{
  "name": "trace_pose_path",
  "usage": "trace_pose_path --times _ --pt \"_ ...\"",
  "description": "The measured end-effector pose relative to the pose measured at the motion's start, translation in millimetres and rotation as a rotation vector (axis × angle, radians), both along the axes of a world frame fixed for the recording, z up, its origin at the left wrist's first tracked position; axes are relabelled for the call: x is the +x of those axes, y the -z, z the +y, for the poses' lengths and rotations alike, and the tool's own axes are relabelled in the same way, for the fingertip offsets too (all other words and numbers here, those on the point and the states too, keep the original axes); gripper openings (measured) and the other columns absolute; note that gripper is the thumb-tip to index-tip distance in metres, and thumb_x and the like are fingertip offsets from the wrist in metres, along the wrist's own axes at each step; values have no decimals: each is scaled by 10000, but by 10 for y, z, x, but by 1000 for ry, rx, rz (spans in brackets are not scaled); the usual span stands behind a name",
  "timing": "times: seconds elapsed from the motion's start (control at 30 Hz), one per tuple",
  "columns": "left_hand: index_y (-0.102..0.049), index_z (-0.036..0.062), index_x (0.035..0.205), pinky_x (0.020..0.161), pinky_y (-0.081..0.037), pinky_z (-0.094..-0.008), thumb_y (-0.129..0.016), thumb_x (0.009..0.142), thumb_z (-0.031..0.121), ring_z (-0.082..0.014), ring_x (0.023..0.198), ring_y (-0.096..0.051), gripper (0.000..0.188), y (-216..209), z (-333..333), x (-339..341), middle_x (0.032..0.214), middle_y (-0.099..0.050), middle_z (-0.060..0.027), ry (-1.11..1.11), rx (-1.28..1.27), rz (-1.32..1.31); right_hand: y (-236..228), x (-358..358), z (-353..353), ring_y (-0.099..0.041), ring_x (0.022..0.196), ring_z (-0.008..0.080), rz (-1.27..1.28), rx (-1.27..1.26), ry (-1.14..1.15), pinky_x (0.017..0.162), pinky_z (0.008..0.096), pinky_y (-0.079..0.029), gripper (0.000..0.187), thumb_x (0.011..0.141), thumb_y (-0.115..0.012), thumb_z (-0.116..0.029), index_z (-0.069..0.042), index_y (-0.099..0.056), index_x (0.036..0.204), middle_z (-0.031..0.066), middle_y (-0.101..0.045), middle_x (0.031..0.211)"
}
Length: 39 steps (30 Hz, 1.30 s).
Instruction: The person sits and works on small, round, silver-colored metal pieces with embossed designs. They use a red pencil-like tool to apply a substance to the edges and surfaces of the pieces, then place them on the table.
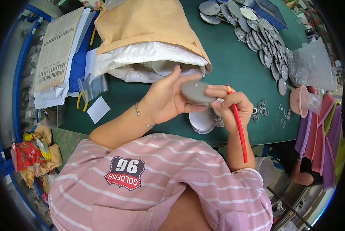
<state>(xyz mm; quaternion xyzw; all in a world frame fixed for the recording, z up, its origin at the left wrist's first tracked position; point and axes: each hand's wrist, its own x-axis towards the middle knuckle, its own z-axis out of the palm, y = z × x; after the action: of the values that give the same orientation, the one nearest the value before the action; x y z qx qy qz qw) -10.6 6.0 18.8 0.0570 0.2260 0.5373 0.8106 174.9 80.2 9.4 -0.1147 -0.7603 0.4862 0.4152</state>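
Note:
A flat grey round disc (196, 91), blurred by motion, sits between my two hands. My left hand (166, 96) supports it from the left, with the thumb raised and the fingers passing behind it. On the other side, fingertips of my right hand (236, 109) touch its edge. That hand also grips a red pencil (240, 129), tip up, across the fingers. Below the hands a stack of similar discs (201, 120) lies near the table's front edge, partly hidden. Just beyond my left hand, a paper sack with white lining (149, 50) gapes open, with discs (162, 67) inside.
Many metal discs (270, 42) spread over the green table (226, 61) at the back right, beside a blue bin (268, 13). Small rings (261, 108), a clear plastic bag (313, 63) and a pink cup (298, 101) lie right. Papers (58, 50) and yellow-handled pliers (82, 101) are left.

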Motion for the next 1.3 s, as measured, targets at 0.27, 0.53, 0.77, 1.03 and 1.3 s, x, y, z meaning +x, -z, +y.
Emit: trace_pose_path --times 0.27,0.53,0.77,1.03,1.3 --pt "-315 63 1353 966 -368 -555 -187 946 518 -319 1232 -412 624 19 -19 -18 1385 -354 -146 -89 76 -89 0 -23 -1 -619 802 187 126 -593 295 747 292 -479 136 843 -531 30 -46 -420 822 217 -646 924" --pt "-384 61 1313 959 -380 -549 -215 957 485 -312 1207 -440 580 27 -11 -12 1366 -383 -145 -80 41 -63 6 -56 -31 -613 797 167 52 -553 274 702 264 -475 104 862 -532 1 -42 -436 863 186 -645 926" --pt "-503 72 1165 874 -470 -478 -393 953 352 -253 1044 -574 369 187 -34 -58 1138 -579 -92 -34 118 -236 -2 -27 -9 -610 776 156 65 -555 277 691 260 -479 91 863 -528 5 -46 -452 864 177 -646 919" --pt "-547 85 1125 847 -467 -320 -542 877 184 -179 951 -581 267 207 43 -256 1045 -604 -32 -431 -121 124 -10 107 72 -608 759 137 38 -601 312 675 248 -472 97 858 -539 1 -58 -462 853 164 -647 911" --pt "-434 45 1233 957 -413 -366 -474 915 117 -231 1123 -487 328 138 512 -623 1239 -486 -90 -1086 70 514 21 194 284 -590 741 117 -15 -644 336 683 248 -471 86 850 -529 11 -47 -466 844 142 -641 895"
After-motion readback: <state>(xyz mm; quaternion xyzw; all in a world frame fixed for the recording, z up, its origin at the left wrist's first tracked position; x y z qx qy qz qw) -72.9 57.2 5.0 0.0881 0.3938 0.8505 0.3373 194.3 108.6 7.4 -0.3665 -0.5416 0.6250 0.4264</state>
